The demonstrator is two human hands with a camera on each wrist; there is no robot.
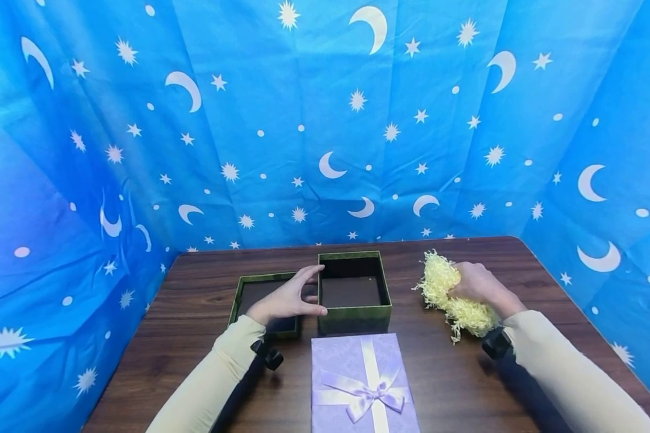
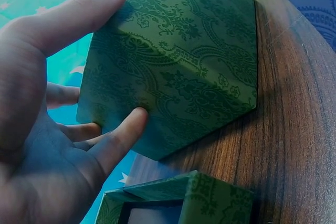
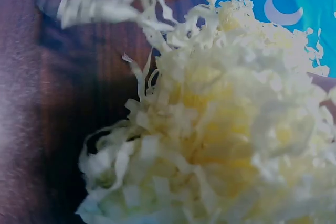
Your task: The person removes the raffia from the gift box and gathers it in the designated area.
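Observation:
An uncovered green patterned box with a dark inside stands mid-table. My left hand is at its left side, fingers spread and fairly straight. In the left wrist view, fingertips of that hand rest against the box's green wall. Off to the right, my right hand grips a fluffy bunch of pale yellow shredded paper, with strands hanging below it. The shredded paper fills most of the right wrist view and hides the fingers there.
Left of the box lies a shallow green lid, hollow side up, partly behind my left hand. A lilac gift box with a ribbon bow sits in front. The brown wooden table meets a blue star-and-moon cloth behind.

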